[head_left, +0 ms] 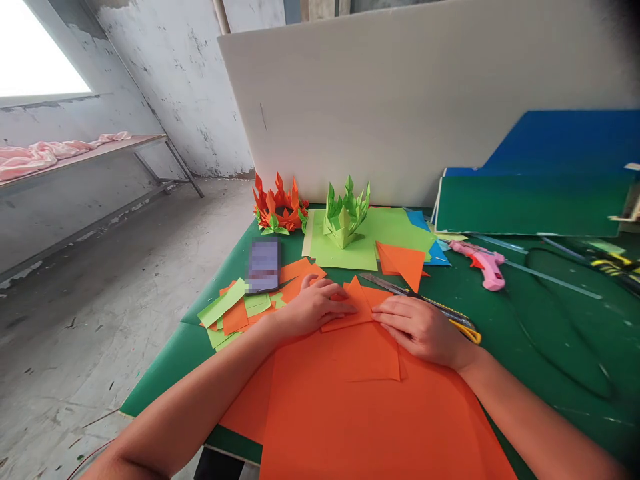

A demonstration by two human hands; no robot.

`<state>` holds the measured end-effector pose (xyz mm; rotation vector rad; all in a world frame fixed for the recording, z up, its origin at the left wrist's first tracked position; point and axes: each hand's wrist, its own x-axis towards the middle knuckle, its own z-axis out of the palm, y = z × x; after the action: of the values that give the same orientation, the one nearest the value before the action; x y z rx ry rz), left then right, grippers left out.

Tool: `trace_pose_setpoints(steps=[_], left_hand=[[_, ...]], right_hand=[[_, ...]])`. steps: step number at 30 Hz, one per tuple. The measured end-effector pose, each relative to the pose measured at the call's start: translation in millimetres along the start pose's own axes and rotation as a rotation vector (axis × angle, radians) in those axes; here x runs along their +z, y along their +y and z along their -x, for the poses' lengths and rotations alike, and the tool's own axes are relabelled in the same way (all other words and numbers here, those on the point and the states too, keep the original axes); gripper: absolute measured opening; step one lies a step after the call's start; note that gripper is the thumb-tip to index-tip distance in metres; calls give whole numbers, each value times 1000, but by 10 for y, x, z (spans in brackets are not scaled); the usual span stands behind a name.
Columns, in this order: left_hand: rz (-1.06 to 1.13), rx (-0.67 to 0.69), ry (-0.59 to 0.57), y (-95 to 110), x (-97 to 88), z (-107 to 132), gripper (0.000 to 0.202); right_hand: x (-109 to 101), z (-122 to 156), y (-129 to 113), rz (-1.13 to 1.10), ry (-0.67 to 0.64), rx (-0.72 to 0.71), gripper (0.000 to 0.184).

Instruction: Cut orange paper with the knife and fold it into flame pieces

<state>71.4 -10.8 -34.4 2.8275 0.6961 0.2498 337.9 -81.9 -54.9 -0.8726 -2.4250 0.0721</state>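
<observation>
A large white board (425,100) stands across the upper half of the frame, behind a green table (550,333) that fills the lower right. Big orange sheets (350,413) lie in front of you at the bottom centre. At the right edge a blue and green board (530,200) leans against the white one. A light green sheet (390,230) lies at the centre.

Two folded paper crowns look finished: an orange crown (279,207) left of centre and a green crown (346,213) on the light green sheet. A phone (263,265) lies below the orange one, beside a pile of orange and green scraps (235,313). A pink glue gun (483,263) lies to the right, a metal ruler (395,285) runs diagonally past an orange triangle (403,263), and a yellow cutter (467,330) touches your right wrist.

No box, tray or bin shows; everything lies loose on the table.

Your left hand (310,308) and right hand (420,327) lie flat with fingers spread, fingertips nearly meeting, both pressing down on a small orange piece (357,307) at the centre. It looks only partly folded, with most of its folds left to make.
</observation>
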Motion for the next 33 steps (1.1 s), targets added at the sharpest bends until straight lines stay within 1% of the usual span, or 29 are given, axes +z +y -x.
trace_pose_setpoints(steps=[7,14,24,33], left_hand=[[1,0,-1,2,-7,-4,32],[-29,27,2,-23,14,7,34],[12,6,15,-26,32,8,33],[-37,42,18,-56,57,7,35]], right_hand=[[4,5,-4,6,-14,2,27],[-1,-2,-15,27,11,-22,30],[20,-34,-52,23,-33,-34,30],[32,-45,-74,2,-46,-15,28]])
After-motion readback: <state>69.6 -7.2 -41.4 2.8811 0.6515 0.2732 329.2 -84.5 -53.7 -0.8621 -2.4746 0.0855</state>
